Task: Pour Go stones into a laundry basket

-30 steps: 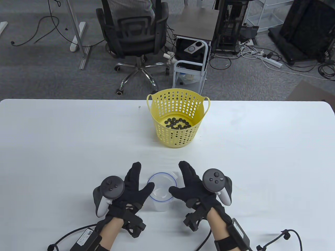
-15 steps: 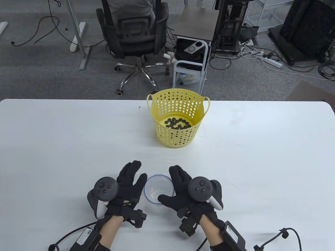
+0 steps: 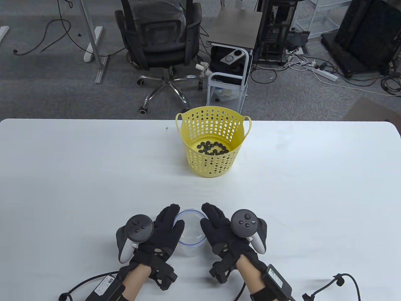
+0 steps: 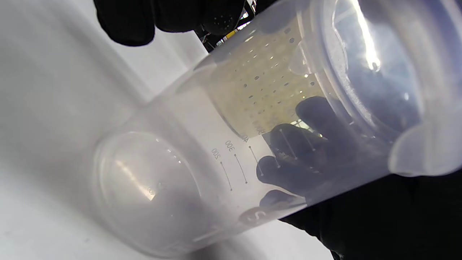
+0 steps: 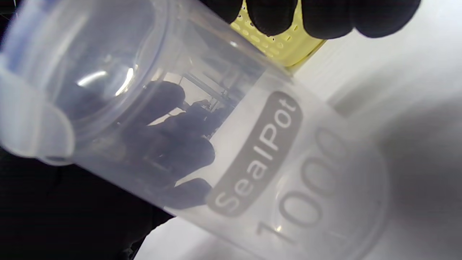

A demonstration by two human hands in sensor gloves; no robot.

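table view | both hands (image 3: 191,232) grasping clear cup (image 3: 190,240) | yellow basket (image 3: 213,163) with go stones (image 3: 213,148) beyond

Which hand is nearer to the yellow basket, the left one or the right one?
Right, slightly. The right hand is below the basket, a little right of it; the left hand lies further off to the left.

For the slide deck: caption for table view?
Both gloved hands flank empty clear container; Go stones already inside yellow basket.
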